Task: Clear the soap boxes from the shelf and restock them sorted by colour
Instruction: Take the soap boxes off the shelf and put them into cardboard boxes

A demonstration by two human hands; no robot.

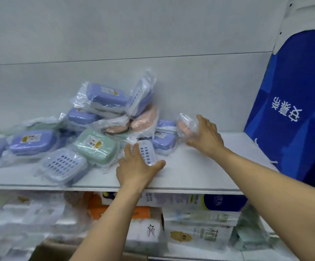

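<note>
The person's left hand gripped a purple-and-white slotted plastic soap box in a clear wrapper at the white shelf's front. The right hand held a pink wrapped soap box just beside the mixed pile. The boxes looked light and rigid, but the loose film was probably slippery, so gripping across the hard shell seemed safest.
</note>
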